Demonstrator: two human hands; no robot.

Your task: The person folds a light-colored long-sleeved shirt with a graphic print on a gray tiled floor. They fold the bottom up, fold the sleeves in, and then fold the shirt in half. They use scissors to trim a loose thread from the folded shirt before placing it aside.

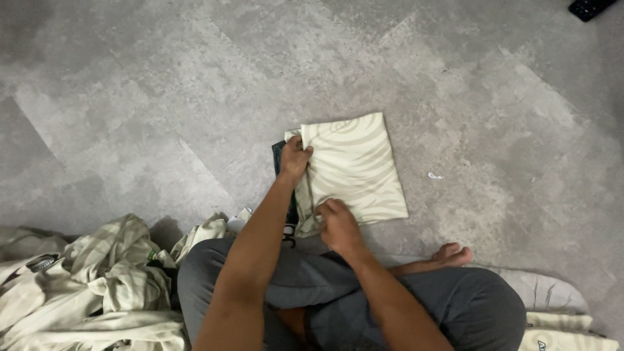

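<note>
- Cloth point(356, 166), cream with pale swirling stripes, lies folded into a flat, near-square packet on the grey floor point(162, 97), straight ahead of the seated person's crossed legs point(416, 292).
- Under the cloth's left edge a darker thing point(278, 156) peeks out; too little shows to say what it is.
- Left hand point(294, 159) sits on the cloth's upper left corner, fingers curled and closed over the folded edge there.
- Right hand point(338, 224) rests on the cloth's lower left corner, fingers bent and pressed down on the fabric; whether they pinch a layer or only pin it flat cannot be told.
- Both hands work the same left side of the cloth, one at each end of that edge; the right half of the cloth lies untouched and smooth.
- Judged by its look, the cloth is light, soft and limp. It should hold a crease under pressure but sag and come open if lifted by one corner.
- The best hold seems to be the stacked left edge, taking all layers together at both corners, or a flat palm slid under the middle.
- The smooth floor may let the cloth slide when pushed, so pressing down looks safer than dragging.
- Left of the cloth, beside the person's knee, lies a crumpled heap of matching fabric point(97, 292).
- Right of the cloth, past the bare foot point(452, 253), a few folded pieces point(559, 318) sit stacked at the lower corner.
- A small white scrap point(434, 175) lies on the floor just right of the cloth.
</note>
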